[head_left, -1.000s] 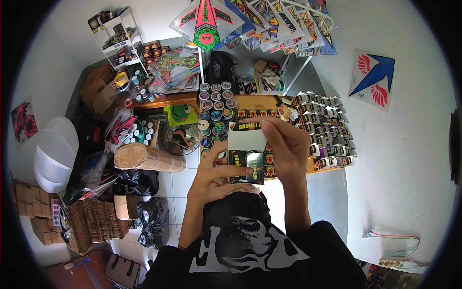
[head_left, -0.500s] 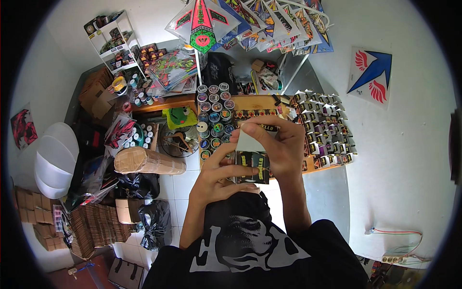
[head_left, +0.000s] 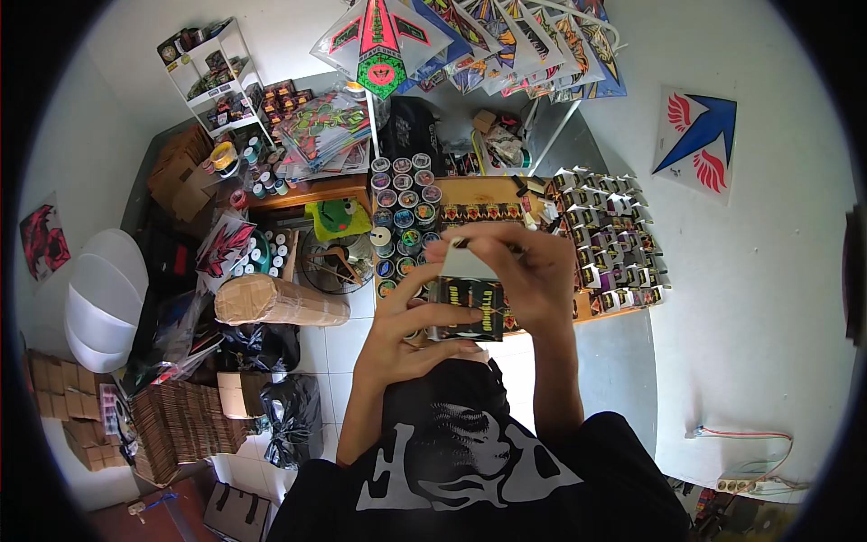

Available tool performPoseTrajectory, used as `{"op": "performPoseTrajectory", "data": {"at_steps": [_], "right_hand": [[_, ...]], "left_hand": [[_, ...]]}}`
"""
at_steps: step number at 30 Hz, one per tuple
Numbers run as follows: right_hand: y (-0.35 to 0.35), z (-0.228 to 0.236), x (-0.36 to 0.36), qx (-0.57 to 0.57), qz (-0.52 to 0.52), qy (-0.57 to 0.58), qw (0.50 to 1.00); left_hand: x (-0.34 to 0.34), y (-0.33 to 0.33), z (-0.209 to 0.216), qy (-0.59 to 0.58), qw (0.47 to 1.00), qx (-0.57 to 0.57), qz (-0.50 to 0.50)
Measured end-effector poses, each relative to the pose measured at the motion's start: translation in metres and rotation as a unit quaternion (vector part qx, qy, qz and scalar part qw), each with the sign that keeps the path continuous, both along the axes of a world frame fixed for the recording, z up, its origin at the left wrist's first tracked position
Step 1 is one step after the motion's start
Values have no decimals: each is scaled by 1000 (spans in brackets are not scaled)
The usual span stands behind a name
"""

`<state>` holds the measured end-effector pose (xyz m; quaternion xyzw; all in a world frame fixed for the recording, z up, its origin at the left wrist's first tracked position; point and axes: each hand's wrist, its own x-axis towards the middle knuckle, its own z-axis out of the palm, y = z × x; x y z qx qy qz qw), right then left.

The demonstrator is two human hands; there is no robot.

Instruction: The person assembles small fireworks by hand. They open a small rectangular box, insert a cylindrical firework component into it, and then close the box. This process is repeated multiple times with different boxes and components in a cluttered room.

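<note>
Both hands grip one small dark box (head_left: 470, 307): left hand (head_left: 406, 330) clasping its near side, right hand (head_left: 533, 271) pinching its far flap.

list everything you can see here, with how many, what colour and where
box: one, black and gold, white flap open, held in both hands
folded boxes: many, dark, in rows on the wooden table, right
spools: many, mixed colours, in rows left of centre
kites: several, bright, on the wall at top
lone kite: one, blue and red, right wall
cardboard roll: one, brown, floor at left
shelf: one, white, upper left
left hand: under the box
right hand: at the flap
</note>
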<state>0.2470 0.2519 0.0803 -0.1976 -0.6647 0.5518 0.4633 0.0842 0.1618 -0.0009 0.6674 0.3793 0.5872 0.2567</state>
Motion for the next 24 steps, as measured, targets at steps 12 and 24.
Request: {"op": "performPoseTrajectory", "data": {"at_steps": [12, 24], "right_hand": [[12, -6, 4, 92, 51, -6, 994], [19, -6, 17, 183, 96, -15, 978]], "left_hand": [[-13, 3, 3, 25, 999, 11, 45], [-4, -4, 13, -181, 982, -22, 48]]}}
